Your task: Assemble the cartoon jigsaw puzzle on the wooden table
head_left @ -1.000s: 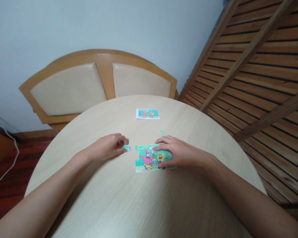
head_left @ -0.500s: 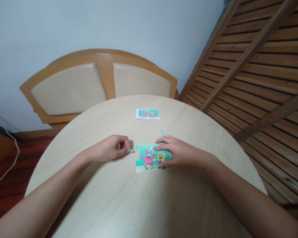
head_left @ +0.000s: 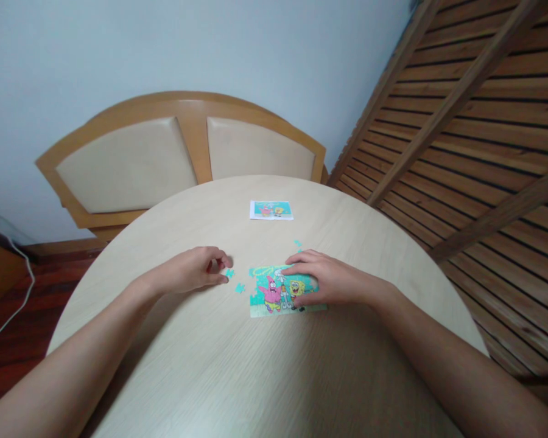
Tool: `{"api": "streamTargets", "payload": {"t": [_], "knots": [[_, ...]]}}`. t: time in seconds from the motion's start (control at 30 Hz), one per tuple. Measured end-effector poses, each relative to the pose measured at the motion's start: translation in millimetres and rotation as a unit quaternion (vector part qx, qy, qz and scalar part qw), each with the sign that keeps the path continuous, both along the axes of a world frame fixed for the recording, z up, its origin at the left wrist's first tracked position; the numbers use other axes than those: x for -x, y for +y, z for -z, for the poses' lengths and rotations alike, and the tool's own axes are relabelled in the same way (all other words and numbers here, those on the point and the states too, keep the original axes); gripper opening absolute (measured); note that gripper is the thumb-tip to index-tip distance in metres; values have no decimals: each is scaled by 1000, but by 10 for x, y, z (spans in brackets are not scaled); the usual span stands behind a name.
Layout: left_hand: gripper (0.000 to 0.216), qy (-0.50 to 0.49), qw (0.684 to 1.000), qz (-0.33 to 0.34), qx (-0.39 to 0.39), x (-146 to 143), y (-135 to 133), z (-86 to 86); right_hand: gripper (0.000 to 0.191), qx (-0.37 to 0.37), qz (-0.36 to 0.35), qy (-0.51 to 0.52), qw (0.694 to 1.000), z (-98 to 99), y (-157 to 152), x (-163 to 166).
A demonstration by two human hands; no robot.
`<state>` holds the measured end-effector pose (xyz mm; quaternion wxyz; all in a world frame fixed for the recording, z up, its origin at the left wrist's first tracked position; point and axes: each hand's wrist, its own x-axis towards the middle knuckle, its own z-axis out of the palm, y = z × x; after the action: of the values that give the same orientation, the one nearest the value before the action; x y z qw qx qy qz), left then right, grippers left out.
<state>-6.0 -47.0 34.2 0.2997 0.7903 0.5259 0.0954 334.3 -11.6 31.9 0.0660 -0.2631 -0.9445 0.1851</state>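
Observation:
A jigsaw puzzle (head_left: 271,298) with cartoon figures, a pink starfish and a yellow sponge among them, lies flat on the table, its left edge notched. My right hand (head_left: 331,278) rests over its right side with fingers spread, covering part of the picture. To the left of the puzzle, my left hand (head_left: 201,267) has its thumb and fingers apart. Just at those fingertips lies a small teal puzzle piece (head_left: 229,274). A second teal piece (head_left: 240,288) sits between that hand and the puzzle's left edge.
More teal pieces (head_left: 298,243) lie beyond my right hand's fingers. A folded picture sheet (head_left: 272,210) showing similar figures is farther back on the round wooden table (head_left: 201,365). Behind stands a padded wooden chair back (head_left: 201,140); slatted wood (head_left: 484,152) rises at right.
My left hand has drawn back slightly left and its fingers have parted. The pieces it was pinching now lie separately on the table. My right hand stays on the puzzle.

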Motion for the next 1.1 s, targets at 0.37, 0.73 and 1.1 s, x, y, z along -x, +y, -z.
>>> {"api": "streamTargets", "payload": {"t": [0.37, 0.73, 1.1], "knots": [[21, -8, 1000, 20, 7, -38, -5, 41, 27, -91, 188, 42, 977, 40, 379, -532], [28, -130, 989, 4, 66, -320, -141, -21, 25, -60, 178, 7, 982, 132, 409, -522], [20, -117, 992, -21, 46, -521, -213, 191, 27, -58, 177, 2, 983, 126, 412, -522]]}}
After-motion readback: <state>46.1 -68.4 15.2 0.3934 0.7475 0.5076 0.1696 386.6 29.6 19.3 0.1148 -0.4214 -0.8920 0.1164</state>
